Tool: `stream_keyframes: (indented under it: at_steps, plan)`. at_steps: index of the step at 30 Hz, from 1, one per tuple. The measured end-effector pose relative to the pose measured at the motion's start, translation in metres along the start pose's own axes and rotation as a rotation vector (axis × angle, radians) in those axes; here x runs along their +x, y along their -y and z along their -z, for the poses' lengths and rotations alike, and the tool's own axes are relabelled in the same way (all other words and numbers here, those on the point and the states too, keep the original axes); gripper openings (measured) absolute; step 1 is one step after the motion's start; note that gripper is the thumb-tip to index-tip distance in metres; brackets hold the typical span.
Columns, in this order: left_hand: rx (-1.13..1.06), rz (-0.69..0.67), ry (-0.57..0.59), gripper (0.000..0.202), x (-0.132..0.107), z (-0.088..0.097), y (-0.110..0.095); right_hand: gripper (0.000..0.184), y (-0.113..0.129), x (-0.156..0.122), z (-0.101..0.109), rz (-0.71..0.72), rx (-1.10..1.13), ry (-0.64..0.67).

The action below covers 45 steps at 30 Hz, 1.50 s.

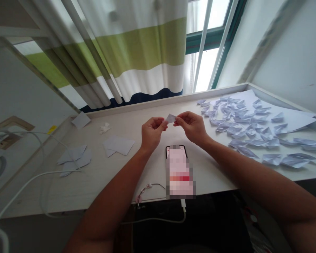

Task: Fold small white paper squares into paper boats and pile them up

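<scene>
A small folded piece of white paper (170, 118) is held up between my two hands, above the middle of the desk. My left hand (153, 131) pinches its left corner between thumb and fingers. On the opposite side, my right hand (191, 126) grips the right corner the same way. The paper comes to a point at the top. Just below my hands lies a phone (179, 172) with its screen lit and blurred. To the right spread many folded paper boats (237, 131), some on a large white sheet (292, 114).
Loose paper squares (123, 144) lie left of my hands, with more sheets (77, 160) further left and one square (81, 120) at the back. A crumpled tissue (104, 128) sits near them. A white cable (37, 177) crosses the left side; a charging cable (183, 207) hangs off the front edge.
</scene>
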<state>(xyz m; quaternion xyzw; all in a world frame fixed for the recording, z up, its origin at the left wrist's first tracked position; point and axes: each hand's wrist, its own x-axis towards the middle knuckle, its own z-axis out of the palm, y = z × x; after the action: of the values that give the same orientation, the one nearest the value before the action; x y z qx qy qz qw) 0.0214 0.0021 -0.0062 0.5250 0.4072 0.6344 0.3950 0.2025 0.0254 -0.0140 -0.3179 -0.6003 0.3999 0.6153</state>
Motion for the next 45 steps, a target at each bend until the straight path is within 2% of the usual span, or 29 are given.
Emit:
stream_keyframes:
  at_steps: [6, 11, 19, 26, 34, 38, 42, 45]
  plan:
    - [0.039, -0.013, 0.018, 0.033, -0.001, 0.000, 0.001, 0.046, 0.001, -0.001, 0.000, 0.005, -0.024, -0.003]
    - [0.034, -0.013, -0.017, 0.038, 0.000, -0.001, 0.001, 0.046, 0.003, -0.001, -0.001, 0.007, -0.016, 0.001]
    - [0.062, 0.001, -0.033, 0.032, -0.002, -0.002, 0.001, 0.046, 0.002, -0.001, -0.001, 0.001, -0.029, 0.007]
    - [0.120, -0.012, -0.027, 0.021, -0.002, -0.001, -0.001, 0.048, -0.003, 0.000, -0.004, -0.031, 0.064, -0.017]
    - [0.012, 0.183, 0.094, 0.030, -0.007, -0.005, -0.004, 0.047, -0.006, 0.000, -0.003, -0.013, 0.066, -0.031]
    - [-0.007, 0.275, 0.076, 0.030, -0.004, -0.001, -0.002, 0.049, -0.004, -0.002, -0.004, -0.060, 0.033, 0.023]
    - [0.080, 0.144, -0.022, 0.025, 0.005, 0.007, 0.001, 0.050, -0.001, -0.005, -0.004, -0.111, 0.000, 0.106]
    - [0.119, 0.050, -0.042, 0.019, 0.008, 0.011, 0.001, 0.051, -0.001, -0.005, -0.003, -0.132, -0.019, 0.135]
